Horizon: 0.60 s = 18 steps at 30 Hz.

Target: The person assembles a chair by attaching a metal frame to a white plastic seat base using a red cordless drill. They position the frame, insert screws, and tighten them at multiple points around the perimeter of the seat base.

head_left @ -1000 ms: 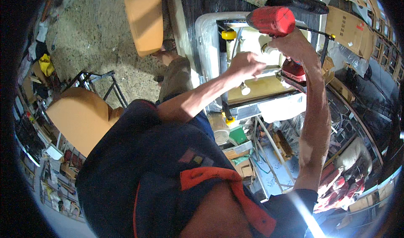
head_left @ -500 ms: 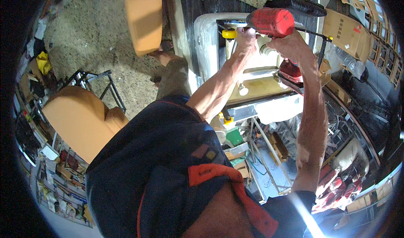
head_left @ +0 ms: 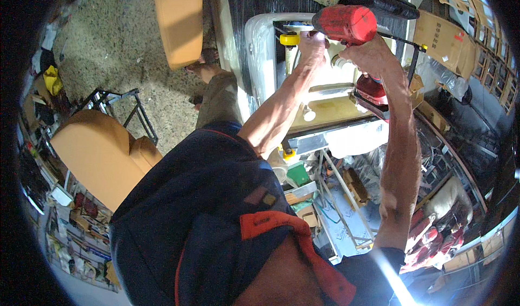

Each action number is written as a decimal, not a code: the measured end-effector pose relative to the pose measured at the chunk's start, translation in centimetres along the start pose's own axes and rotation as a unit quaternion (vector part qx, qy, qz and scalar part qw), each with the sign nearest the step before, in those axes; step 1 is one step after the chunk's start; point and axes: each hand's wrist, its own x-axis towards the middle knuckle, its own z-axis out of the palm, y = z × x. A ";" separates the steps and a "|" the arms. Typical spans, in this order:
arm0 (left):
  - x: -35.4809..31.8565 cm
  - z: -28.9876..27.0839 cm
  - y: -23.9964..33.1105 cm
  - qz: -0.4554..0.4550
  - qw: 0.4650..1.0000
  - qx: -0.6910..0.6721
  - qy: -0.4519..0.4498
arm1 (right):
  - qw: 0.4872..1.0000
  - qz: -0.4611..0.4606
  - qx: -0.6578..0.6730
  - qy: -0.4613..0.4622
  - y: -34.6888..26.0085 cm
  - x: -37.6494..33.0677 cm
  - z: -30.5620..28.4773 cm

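Note:
A red cordless drill is in my right hand, with my fingers wrapped around its handle and its red battery below. The drill's front end points left, toward my left hand. That hand is closed just beneath the drill's nose, at the upper edge of a pale appliance-like unit. Whatever its fingers pinch is too small and glare-lit to make out. A yellow caster wheel sits just left of my left hand, and another yellow wheel is at the unit's near side.
An orange padded seat piece stands at the upper left, and a second one lies by a black metal frame. A cardboard box is at the far right. Metal tubes and a blue-white panel clutter the near side.
The whole view has shifted slightly. My hands and the drill keep about the same position against the unit, and both grips look unchanged.

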 end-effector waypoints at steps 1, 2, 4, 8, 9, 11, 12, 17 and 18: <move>0.0 0.0 0.1 0.001 1.000 -0.003 -0.001 | 1.000 0.012 -0.006 -0.015 -0.3 0.0 -0.2; 0.0 0.0 0.2 0.002 1.000 -0.007 -0.002 | 1.000 0.000 -0.009 -0.007 -0.2 0.2 -0.2; 0.0 0.0 0.0 0.006 1.000 -0.009 0.004 | 1.000 -0.020 -0.014 0.011 0.4 0.5 0.4; -0.5 0.2 0.5 -0.027 0.999 -0.034 0.020 | 0.995 -0.088 -0.044 0.035 1.2 1.3 0.8; -0.1 0.1 0.4 -0.016 1.000 -0.019 -0.007 | 0.992 -0.098 -0.065 0.034 1.4 2.0 1.2; 0.2 -0.2 0.0 -0.037 0.999 0.007 0.001 | 0.991 -0.101 -0.080 0.033 2.1 2.6 1.7; 0.6 -0.2 -0.2 -0.045 0.999 0.019 0.006 | 0.992 -0.097 -0.074 0.034 1.8 2.8 1.8; 0.8 -0.9 -1.1 -0.039 0.998 -0.046 -0.008 | 0.996 -0.076 -0.036 0.001 0.5 2.3 1.1; 1.0 -0.9 -1.2 -0.037 0.997 -0.061 -0.014 | 0.995 -0.081 -0.053 0.000 0.3 2.3 1.0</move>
